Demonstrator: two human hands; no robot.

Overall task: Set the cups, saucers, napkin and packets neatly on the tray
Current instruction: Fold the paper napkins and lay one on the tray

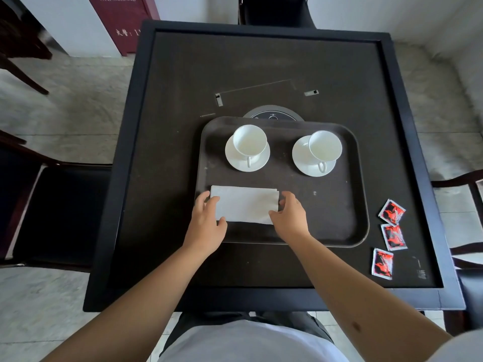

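Note:
A dark brown tray (326, 218) lies in the middle of the table. Two white cups stand on white saucers along its far side: the left cup (249, 139) on its saucer (235, 160), the right cup (325, 146) on its saucer (300, 155). A folded white napkin (245, 206) lies flat on the tray's near left part. My left hand (206, 223) grips its left end and my right hand (290, 218) grips its right end. Three red and black packets (391, 211) (394, 236) (382, 263) lie on the table right of the tray.
The black-framed square table (183, 100) has a raised rim. A round control panel (273, 114) sits just behind the tray. Dark chairs stand to the left (60, 205), the right (467, 231) and the far side (274, 9).

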